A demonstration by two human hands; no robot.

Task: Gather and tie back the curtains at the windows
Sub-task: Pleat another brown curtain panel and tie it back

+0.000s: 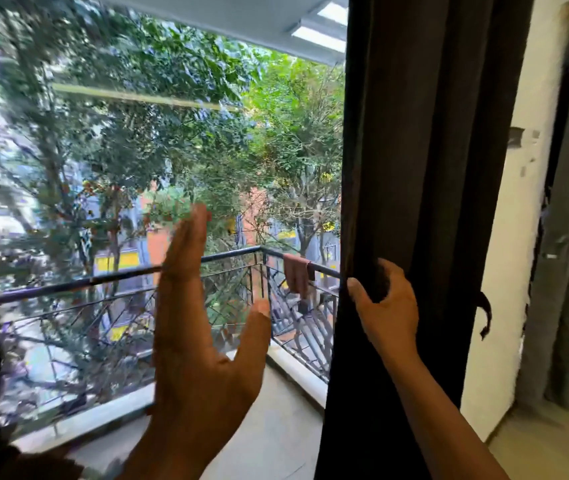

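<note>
The dark curtain (pixel 428 168) hangs gathered at the right side of the window (pixel 158 140). My right hand (pixel 385 303) grips its left edge, fingers curled around the folds. My left hand (pixel 203 341) is raised before the glass, fingers straight, holding nothing. Behind the glass is a balcony railing (pixel 103 282) with a cloth (pixel 297 275) hanging over it.

home, balcony railing (pixel 130 277), curtain (pixel 414 168), apt window
</note>
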